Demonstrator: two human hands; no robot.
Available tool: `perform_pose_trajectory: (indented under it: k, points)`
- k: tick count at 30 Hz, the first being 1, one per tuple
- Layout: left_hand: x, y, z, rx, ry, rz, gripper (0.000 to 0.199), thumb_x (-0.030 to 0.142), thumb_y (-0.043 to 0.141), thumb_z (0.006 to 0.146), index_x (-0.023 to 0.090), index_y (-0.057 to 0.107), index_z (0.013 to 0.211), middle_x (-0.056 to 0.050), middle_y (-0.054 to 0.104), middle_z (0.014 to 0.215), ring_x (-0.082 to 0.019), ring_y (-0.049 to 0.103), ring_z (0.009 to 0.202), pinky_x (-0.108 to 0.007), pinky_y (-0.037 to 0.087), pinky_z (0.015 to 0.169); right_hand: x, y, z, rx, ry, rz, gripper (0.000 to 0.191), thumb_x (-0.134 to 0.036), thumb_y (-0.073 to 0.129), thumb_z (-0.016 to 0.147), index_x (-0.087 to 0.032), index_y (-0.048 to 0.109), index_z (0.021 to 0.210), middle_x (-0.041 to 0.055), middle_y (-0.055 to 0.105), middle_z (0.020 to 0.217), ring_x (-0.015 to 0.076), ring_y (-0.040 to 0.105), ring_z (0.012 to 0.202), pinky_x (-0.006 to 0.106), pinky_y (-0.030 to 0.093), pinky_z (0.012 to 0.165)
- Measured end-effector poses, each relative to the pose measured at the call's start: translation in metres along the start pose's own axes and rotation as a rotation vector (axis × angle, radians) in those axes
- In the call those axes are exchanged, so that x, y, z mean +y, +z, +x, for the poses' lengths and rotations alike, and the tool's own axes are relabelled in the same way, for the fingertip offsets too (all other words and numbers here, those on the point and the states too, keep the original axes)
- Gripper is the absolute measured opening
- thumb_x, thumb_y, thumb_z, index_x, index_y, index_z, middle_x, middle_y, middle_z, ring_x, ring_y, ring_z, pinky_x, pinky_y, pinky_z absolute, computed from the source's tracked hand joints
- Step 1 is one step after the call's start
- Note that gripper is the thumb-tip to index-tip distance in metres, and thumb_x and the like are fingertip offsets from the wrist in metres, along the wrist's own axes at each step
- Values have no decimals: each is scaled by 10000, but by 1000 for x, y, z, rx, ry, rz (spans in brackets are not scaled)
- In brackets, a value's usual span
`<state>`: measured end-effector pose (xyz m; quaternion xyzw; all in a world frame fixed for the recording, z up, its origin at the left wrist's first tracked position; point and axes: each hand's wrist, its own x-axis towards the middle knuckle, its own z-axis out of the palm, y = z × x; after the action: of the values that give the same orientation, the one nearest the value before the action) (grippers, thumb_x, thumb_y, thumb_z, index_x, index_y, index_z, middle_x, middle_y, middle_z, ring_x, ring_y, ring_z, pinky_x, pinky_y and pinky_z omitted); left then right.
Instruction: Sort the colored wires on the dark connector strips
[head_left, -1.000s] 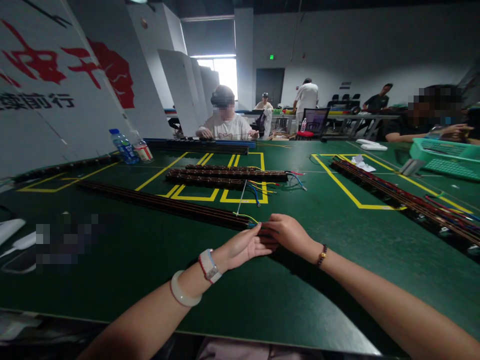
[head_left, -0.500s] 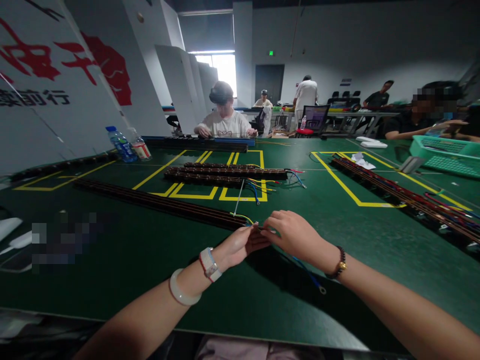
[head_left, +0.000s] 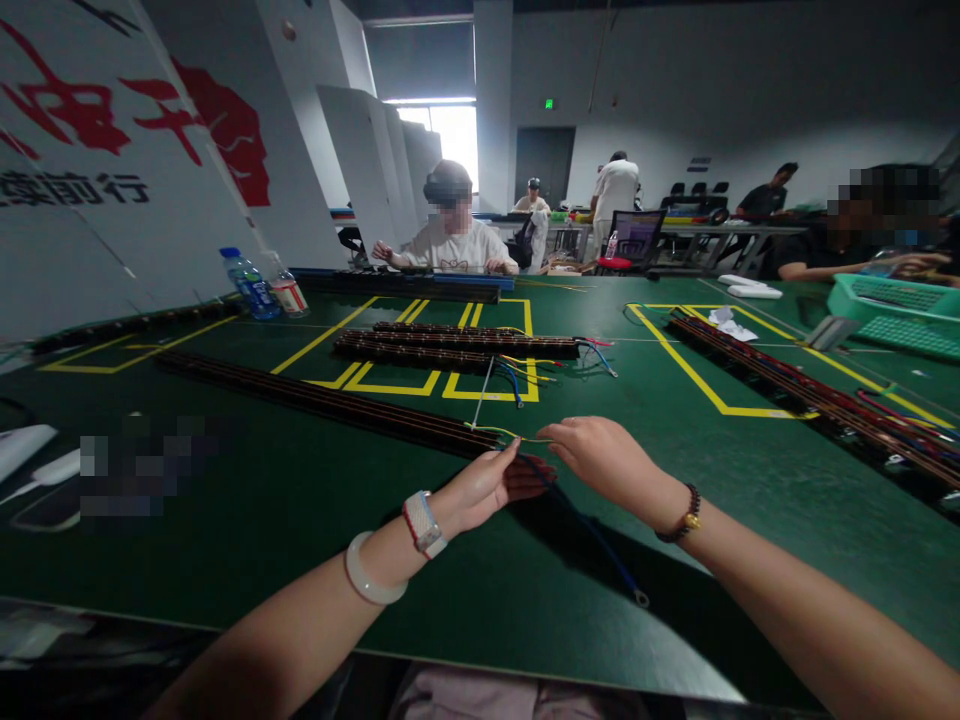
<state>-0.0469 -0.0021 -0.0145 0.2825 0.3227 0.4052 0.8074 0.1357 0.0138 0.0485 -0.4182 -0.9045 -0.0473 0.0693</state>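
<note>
A long dark strip with copper-coloured lines (head_left: 322, 402) lies slantwise on the table, its near end at my left hand (head_left: 487, 488). My left thumb lies over the wires at that end with the fingers curled beneath. From this hand a blue wire (head_left: 596, 535) runs down to the right, ending in a ring terminal (head_left: 640, 599). My right hand (head_left: 600, 455) is pinched on a thin yellow-green wire (head_left: 534, 440), just right of my left thumb. A white cable tie (head_left: 484, 392) sticks up from the strip near its end.
Shorter dark strips with coloured wire ends (head_left: 450, 345) lie ahead inside yellow tape on the green table (head_left: 420, 610). Another wired bundle (head_left: 795, 390) and a green basket (head_left: 892, 310) are at right. Two bottles (head_left: 251, 285) stand at left; a person (head_left: 457, 240) sits opposite.
My right hand has moved slightly right, away from my left, with the yellow-green wire now drawn out between them. The blue wire's ring end has shifted slightly down. The person opposite has raised a hand.
</note>
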Motion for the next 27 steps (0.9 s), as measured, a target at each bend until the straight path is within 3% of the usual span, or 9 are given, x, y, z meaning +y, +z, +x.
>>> perform_pose_trajectory:
  k: [6,13,18,21,27]
  points:
    - [1,1,-1,19,-16,83,281,270,459,940,47,628,906,-165,702,889,-196,687,825,-355,491,874,28,21,14,46,-65,-83,309,-101,476,886,-210,667,1104,73,627,849,168,575,770,269,385,686]
    - [-1,-3,-1,2,-4,122,246,268,494,922,57,619,910,-176,693,926,-205,682,853,-365,486,876,34,50,20,-11,-148,-86,272,-138,507,894,-210,670,1099,65,600,833,165,568,777,269,390,705]
    - [1,-2,-3,-15,-8,194,277,342,565,882,73,613,933,-160,691,926,-196,677,847,-342,490,844,39,45,15,-48,-136,25,376,-87,486,876,-267,650,1162,49,610,857,128,586,742,225,405,667]
    - [3,-2,-5,22,-15,290,313,395,584,858,86,607,898,-132,694,848,-176,675,777,-308,503,764,38,35,15,23,-69,93,332,-123,476,885,-242,671,1126,67,625,971,142,608,834,234,433,733]
    - [12,-2,-7,152,-17,732,372,444,505,862,119,567,692,-16,593,523,-114,570,461,-224,441,497,26,13,13,171,7,216,273,-258,478,920,-206,649,1126,71,625,1079,178,616,922,283,458,803]
